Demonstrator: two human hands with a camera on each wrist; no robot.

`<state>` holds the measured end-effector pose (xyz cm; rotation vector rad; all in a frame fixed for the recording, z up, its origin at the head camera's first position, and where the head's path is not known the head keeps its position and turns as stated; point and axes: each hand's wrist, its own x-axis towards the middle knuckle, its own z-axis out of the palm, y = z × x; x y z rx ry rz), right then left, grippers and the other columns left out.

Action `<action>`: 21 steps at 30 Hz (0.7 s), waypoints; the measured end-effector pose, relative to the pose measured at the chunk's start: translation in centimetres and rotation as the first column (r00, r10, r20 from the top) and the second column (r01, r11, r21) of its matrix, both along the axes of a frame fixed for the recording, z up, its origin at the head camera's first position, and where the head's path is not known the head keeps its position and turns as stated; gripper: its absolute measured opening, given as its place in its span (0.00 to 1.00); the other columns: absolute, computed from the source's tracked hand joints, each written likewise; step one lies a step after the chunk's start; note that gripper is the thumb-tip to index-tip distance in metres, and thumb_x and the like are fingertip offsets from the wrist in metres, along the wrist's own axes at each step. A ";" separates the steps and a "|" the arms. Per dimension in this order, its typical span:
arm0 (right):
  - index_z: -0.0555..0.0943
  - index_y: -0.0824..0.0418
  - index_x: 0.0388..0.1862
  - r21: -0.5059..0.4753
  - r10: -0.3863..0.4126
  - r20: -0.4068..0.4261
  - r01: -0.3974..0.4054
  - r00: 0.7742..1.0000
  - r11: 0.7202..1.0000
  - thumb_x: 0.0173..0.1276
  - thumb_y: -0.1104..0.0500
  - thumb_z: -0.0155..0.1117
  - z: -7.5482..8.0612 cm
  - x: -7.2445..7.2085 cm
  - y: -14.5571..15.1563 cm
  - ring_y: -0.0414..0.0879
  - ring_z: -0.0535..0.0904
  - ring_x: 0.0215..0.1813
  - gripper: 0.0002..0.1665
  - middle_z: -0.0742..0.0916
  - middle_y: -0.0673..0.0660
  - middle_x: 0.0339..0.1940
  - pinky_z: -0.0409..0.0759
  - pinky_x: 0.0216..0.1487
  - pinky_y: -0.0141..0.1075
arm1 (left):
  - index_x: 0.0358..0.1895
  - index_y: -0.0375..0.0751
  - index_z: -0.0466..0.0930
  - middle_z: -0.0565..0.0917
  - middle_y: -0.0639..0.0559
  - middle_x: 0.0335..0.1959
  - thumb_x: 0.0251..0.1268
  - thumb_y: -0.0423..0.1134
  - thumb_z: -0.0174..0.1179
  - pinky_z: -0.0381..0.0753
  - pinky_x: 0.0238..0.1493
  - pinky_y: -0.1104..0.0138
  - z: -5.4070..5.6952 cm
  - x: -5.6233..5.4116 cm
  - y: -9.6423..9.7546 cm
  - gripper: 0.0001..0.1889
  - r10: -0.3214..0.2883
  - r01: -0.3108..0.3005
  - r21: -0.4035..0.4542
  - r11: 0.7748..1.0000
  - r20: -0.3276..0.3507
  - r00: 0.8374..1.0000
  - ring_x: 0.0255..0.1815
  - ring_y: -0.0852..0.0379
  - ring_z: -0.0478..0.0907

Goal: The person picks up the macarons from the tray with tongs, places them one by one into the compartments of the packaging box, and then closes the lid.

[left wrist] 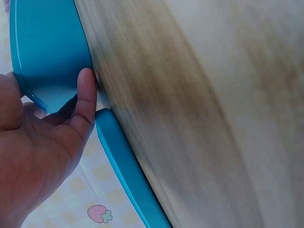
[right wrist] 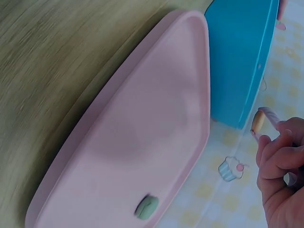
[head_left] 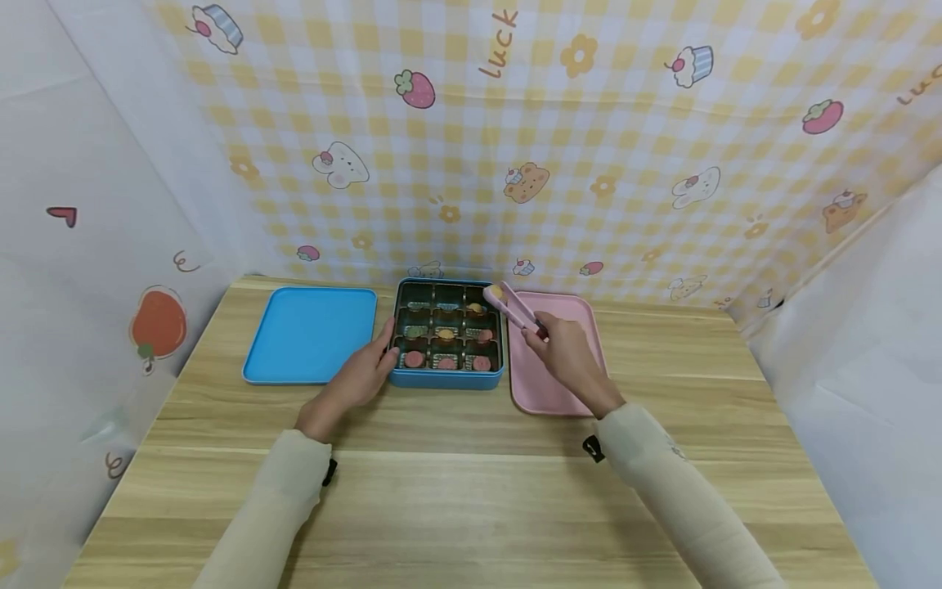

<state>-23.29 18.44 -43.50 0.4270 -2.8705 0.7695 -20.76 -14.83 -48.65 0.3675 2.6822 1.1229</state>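
Observation:
A blue box (head_left: 446, 378) with a dark, gridded inside holds several small round cookies, pink, yellow and green, in clear liners. At its left side, my left hand (head_left: 365, 370) holds the wall, thumb over the rim and fingers along the outside. My right hand (head_left: 562, 348) grips pink tongs (head_left: 515, 309) above the box's right rim. Between the tong tips is a yellow cookie (head_left: 496, 292), raised over the back right corner; the right wrist view shows it edge-on. One green cookie (right wrist: 147, 207) lies on the pink tray (right wrist: 128, 128), hidden in the head view.
A flat blue lid (head_left: 312, 335) lies left of the box on the wooden table (head_left: 456, 491). The pink tray stands close against the box's right side. Behind the table hangs a checked cloth (head_left: 456, 164), with white sheets at both sides.

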 end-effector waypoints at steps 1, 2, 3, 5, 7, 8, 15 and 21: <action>0.77 0.61 0.30 -0.004 0.001 0.006 -0.001 1.000 1.000 0.71 0.58 0.64 0.0 0.0 -0.3 0.41 0.68 0.16 0.10 0.79 0.53 0.19 0.63 0.16 0.31 | 0.80 0.38 0.33 0.49 0.34 0.79 0.83 0.42 0.38 0.63 0.70 0.41 0.0 0.0 0.0 0.33 0.002 -0.002 0.000 1.000 -0.001 1.000 0.75 0.33 0.56; 0.77 0.61 0.30 -0.005 0.004 0.008 -0.004 1.000 1.000 0.71 0.58 0.64 -0.1 0.0 -0.5 0.41 0.68 0.16 0.10 0.80 0.53 0.19 0.63 0.16 0.31 | 0.80 0.37 0.34 0.49 0.34 0.79 0.83 0.42 0.38 0.61 0.70 0.41 0.0 0.0 0.0 0.33 0.005 -0.005 0.000 1.000 -0.002 1.000 0.75 0.33 0.56; 0.77 0.61 0.30 -0.011 0.009 0.012 -0.009 1.000 1.000 0.71 0.58 0.64 -0.1 -0.1 -0.8 0.41 0.68 0.16 0.10 0.80 0.54 0.19 0.63 0.15 0.31 | 0.80 0.37 0.34 0.49 0.34 0.79 0.83 0.42 0.38 0.61 0.71 0.41 0.0 0.1 0.0 0.33 0.008 -0.008 0.001 1.000 -0.001 1.000 0.76 0.33 0.55; 0.77 0.60 0.30 -0.013 0.017 0.014 -0.016 1.000 1.000 0.71 0.58 0.64 -0.1 -0.1 -1.2 0.41 0.67 0.16 0.10 0.80 0.54 0.20 0.62 0.15 0.30 | 0.80 0.38 0.33 0.49 0.34 0.79 0.83 0.43 0.38 0.60 0.71 0.41 -0.1 0.1 0.0 0.34 0.011 -0.011 -0.001 1.000 0.002 1.000 0.76 0.33 0.55; 0.77 0.60 0.31 -0.023 0.028 0.019 -0.028 0.999 0.999 0.71 0.58 0.63 -0.2 -0.1 -1.6 0.40 0.67 0.15 0.09 0.80 0.53 0.19 0.61 0.15 0.30 | 0.81 0.38 0.33 0.49 0.34 0.79 0.83 0.43 0.38 0.60 0.71 0.41 -0.1 0.1 0.0 0.34 0.009 -0.009 -0.004 1.000 0.000 1.000 0.76 0.33 0.55; 0.77 0.60 0.31 -0.031 0.035 0.026 -0.034 0.999 0.999 0.71 0.58 0.63 -0.2 -0.1 -1.8 0.40 0.67 0.15 0.09 0.80 0.54 0.19 0.61 0.15 0.29 | 0.81 0.38 0.33 0.49 0.34 0.79 0.83 0.43 0.38 0.61 0.71 0.41 -0.1 0.1 0.0 0.34 0.007 -0.007 -0.003 1.000 0.000 1.000 0.76 0.33 0.55; 0.78 0.61 0.33 -0.043 0.051 0.048 -0.049 0.998 0.998 0.73 0.58 0.62 -0.2 -0.1 -3.0 0.40 0.68 0.16 0.08 0.81 0.53 0.21 0.61 0.15 0.29 | 0.80 0.35 0.34 0.52 0.30 0.77 0.83 0.42 0.37 0.65 0.68 0.41 -0.2 -0.1 0.1 0.33 -0.005 0.005 -0.015 1.000 -0.013 1.000 0.74 0.31 0.59; 0.80 0.61 0.38 -0.031 0.052 0.079 -0.049 0.996 0.998 0.74 0.56 0.61 -0.4 -0.1 -3.7 0.41 0.67 0.16 0.09 0.80 0.54 0.21 0.61 0.16 0.29 | 0.80 0.37 0.33 0.50 0.32 0.79 0.83 0.42 0.38 0.63 0.69 0.41 -0.1 0.0 0.0 0.33 0.001 -0.001 -0.009 1.000 -0.008 1.000 0.75 0.32 0.56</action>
